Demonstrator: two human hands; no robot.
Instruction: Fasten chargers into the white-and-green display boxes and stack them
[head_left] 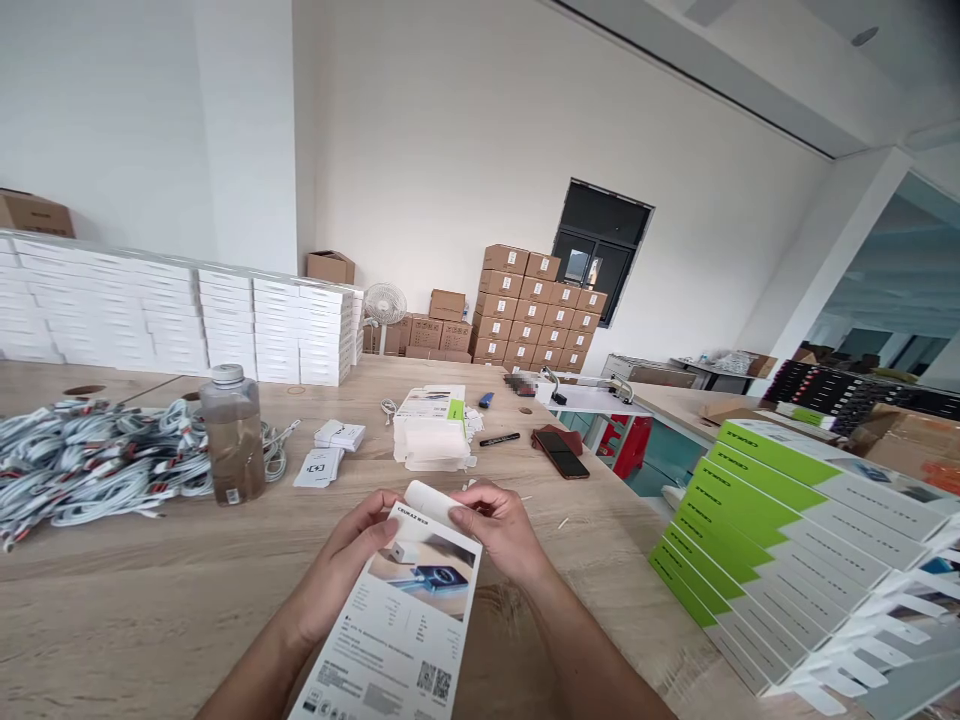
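Observation:
A white printed carton point(397, 610), with a photo of a charging device and a QR code on its face, is held up in front of me. My left hand point(352, 550) grips its upper left edge, thumb on the printed front. At the top right corner, my right hand point(499, 525) pinches the white end flap point(433, 500), which stands bent up from the carton. Whatever lies inside the carton is hidden. Just beyond my hands, an opened white and green carton point(431, 440) lies on the wooden table point(225, 610).
White cables point(97, 465) lie heaped at left beside a bottle point(234, 435). Printed cards point(330, 450), a black marker point(499, 439) and a phone point(561, 455) lie on the table. Green and white cartons point(795, 540) are stacked at right; white boxes point(172, 315) line the back left.

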